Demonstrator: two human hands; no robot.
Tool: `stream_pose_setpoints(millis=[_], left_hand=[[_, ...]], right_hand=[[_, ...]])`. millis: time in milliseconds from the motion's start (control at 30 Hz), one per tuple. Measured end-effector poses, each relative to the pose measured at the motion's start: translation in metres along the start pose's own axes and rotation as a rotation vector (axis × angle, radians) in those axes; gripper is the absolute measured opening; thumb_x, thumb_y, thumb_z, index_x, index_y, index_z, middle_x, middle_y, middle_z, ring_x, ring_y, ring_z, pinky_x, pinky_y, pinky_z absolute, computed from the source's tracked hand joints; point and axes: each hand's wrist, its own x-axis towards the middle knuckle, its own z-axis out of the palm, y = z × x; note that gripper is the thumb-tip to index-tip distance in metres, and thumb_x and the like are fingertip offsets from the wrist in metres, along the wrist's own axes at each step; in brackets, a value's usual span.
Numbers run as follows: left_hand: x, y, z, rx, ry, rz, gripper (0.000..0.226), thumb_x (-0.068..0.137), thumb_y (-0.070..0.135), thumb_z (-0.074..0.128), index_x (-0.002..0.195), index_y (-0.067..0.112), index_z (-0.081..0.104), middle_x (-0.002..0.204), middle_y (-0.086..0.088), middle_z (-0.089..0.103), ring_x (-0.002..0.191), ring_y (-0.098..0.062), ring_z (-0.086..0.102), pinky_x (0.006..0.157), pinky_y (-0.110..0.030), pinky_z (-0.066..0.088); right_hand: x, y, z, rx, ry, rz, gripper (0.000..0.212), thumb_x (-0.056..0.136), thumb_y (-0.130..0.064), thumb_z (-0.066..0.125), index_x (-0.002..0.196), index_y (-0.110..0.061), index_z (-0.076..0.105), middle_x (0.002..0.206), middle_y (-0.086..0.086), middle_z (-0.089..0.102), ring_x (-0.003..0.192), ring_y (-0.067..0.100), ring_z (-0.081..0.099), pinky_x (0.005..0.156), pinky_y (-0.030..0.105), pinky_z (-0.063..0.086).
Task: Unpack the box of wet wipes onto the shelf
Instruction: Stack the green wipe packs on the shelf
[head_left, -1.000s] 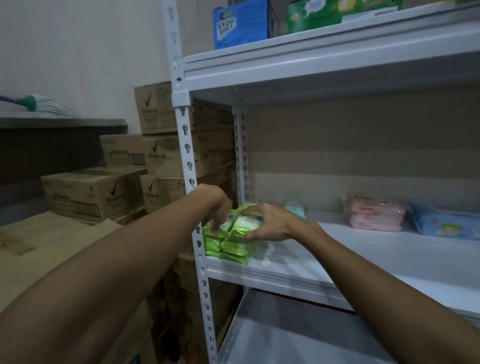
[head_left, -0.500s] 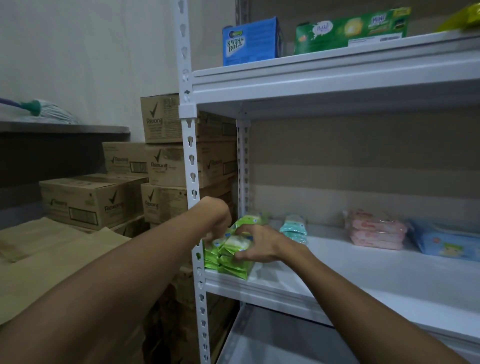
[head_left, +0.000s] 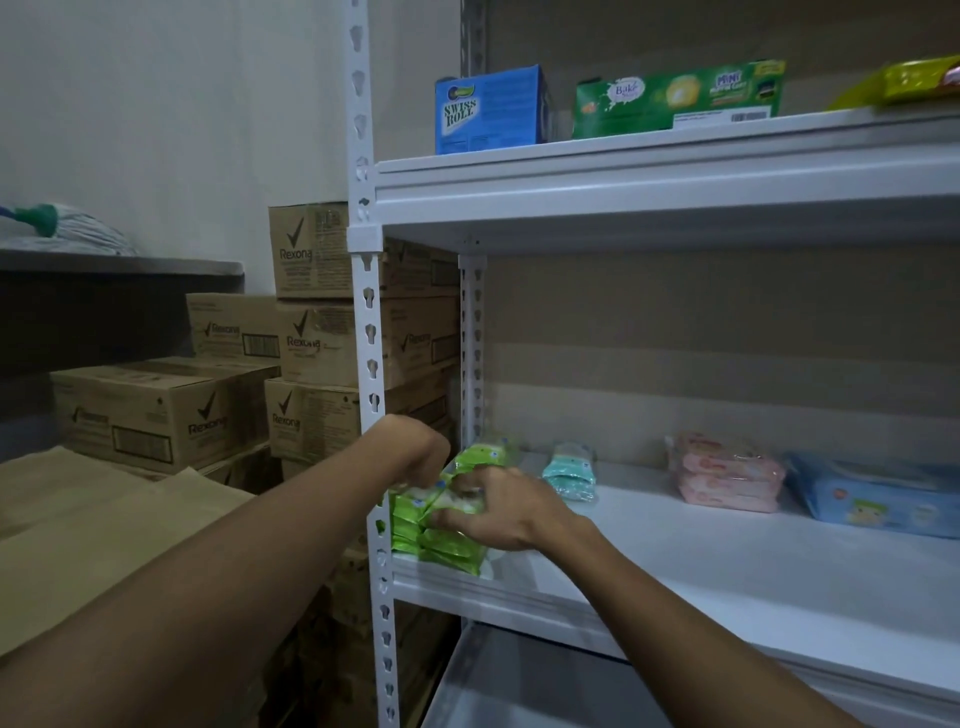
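Note:
A stack of green wet wipe packs (head_left: 441, 540) stands at the left front corner of the white middle shelf (head_left: 727, 566). My left hand (head_left: 415, 457) reaches around the shelf post and pinches the top packs from the left. On the right side of the stack, my right hand (head_left: 498, 512) presses its fingers against the upper packs. Another green pack (head_left: 485, 454) leans just behind the hands. The fingertips of my left hand are hidden behind the wrist.
Teal wipe packs (head_left: 569, 473), pink packs (head_left: 727, 478) and a blue pack (head_left: 883, 499) lie further right on the same shelf. The upper shelf holds a Swiss Roll box (head_left: 488, 109) and a green box (head_left: 675, 98). Rexona cartons (head_left: 166, 415) are stacked left of the post (head_left: 371, 364).
Both hands have stayed on the green stack, the right one sliding lower on the top packs. The camera has tilted upward, which reveals more of the upper shelf.

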Motion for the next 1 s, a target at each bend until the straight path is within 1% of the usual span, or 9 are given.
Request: stream_pose_setpoints(millis=[233,367,467,533,600,700,833,933,1000], left_hand=[[-0.008,0.000,0.002,-0.098,0.119,0.012,0.013,0.092,0.011,0.054,0.081,0.007,0.061,0.089,-0.010,0.065,0.072,-0.026,0.057,0.063,-0.035,0.046],[-0.012,0.004,0.006,-0.285,0.237,0.047,0.025,0.090,0.010,0.052,0.110,0.006,0.067,0.110,-0.012,0.064,0.093,-0.030,0.064,0.079,-0.040,0.056],[-0.022,0.018,0.012,-0.334,0.427,0.017,0.033,0.089,0.014,0.051,0.120,0.013,0.063,0.117,-0.011,0.060,0.101,-0.034,0.061,0.079,-0.038,0.050],[-0.028,0.033,0.016,-0.338,0.536,0.000,0.040,0.086,0.013,0.049,0.124,0.016,0.061,0.121,-0.012,0.060,0.106,-0.035,0.061,0.083,-0.039,0.048],[-0.035,0.051,0.018,-0.365,0.599,0.006,0.037,0.084,0.013,0.049,0.118,0.011,0.064,0.120,-0.014,0.062,0.106,-0.037,0.061,0.087,-0.041,0.051],[-0.046,0.086,0.023,-0.457,0.682,0.046,0.019,0.082,0.013,0.046,0.090,0.002,0.060,0.109,-0.018,0.063,0.098,-0.040,0.062,0.075,-0.040,0.051],[-0.060,0.148,0.038,-0.549,0.767,0.157,0.026,0.084,0.016,0.047,0.099,0.008,0.067,0.111,-0.013,0.063,0.102,-0.037,0.061,0.081,-0.041,0.051],[-0.063,0.189,0.059,-0.511,0.753,0.237,0.034,0.093,0.025,0.046,0.119,0.013,0.064,0.123,-0.007,0.061,0.113,-0.030,0.058,0.094,-0.039,0.045],[-0.066,0.215,0.076,-0.469,0.764,0.277,0.034,0.097,0.033,0.042,0.120,0.017,0.061,0.123,-0.004,0.060,0.113,-0.027,0.057,0.094,-0.040,0.042]], right_hand=[[-0.008,0.004,0.006,0.145,0.028,0.040,0.079,0.077,-0.087,0.024,0.133,-0.040,0.054,0.142,-0.004,0.054,0.126,0.026,0.053,0.102,0.053,0.041],[-0.022,0.014,-0.006,0.177,0.152,0.050,0.070,0.085,-0.075,0.022,0.134,-0.036,0.053,0.140,-0.002,0.056,0.127,0.026,0.052,0.102,0.051,0.042],[-0.041,0.030,-0.014,0.147,0.169,0.050,0.058,0.093,-0.064,0.024,0.127,-0.032,0.059,0.131,0.000,0.062,0.120,0.026,0.055,0.095,0.047,0.046],[-0.056,0.045,-0.019,0.143,0.189,0.074,0.049,0.096,-0.057,0.029,0.115,-0.028,0.064,0.120,0.002,0.066,0.111,0.026,0.059,0.086,0.042,0.049],[-0.071,0.060,-0.024,0.169,0.245,0.099,0.038,0.099,-0.046,0.035,0.088,-0.024,0.064,0.097,0.006,0.067,0.092,0.028,0.062,0.072,0.035,0.046],[-0.101,0.082,-0.031,0.175,0.315,0.150,0.040,0.099,-0.030,0.039,0.060,-0.022,0.043,0.067,0.006,0.058,0.063,0.027,0.053,0.059,0.031,0.035],[-0.148,0.116,-0.031,0.112,0.326,0.215,0.028,0.091,-0.027,0.042,0.070,-0.018,0.059,0.074,0.003,0.068,0.067,0.020,0.059,0.065,0.037,0.052],[-0.184,0.132,-0.023,0.044,0.289,0.246,0.026,0.091,-0.031,0.045,0.096,-0.020,0.069,0.095,0.002,0.069,0.088,0.023,0.062,0.077,0.038,0.054],[-0.208,0.142,-0.014,0.018,0.264,0.260,0.027,0.093,-0.034,0.048,0.109,-0.022,0.067,0.108,0.002,0.067,0.099,0.025,0.061,0.082,0.038,0.052]])
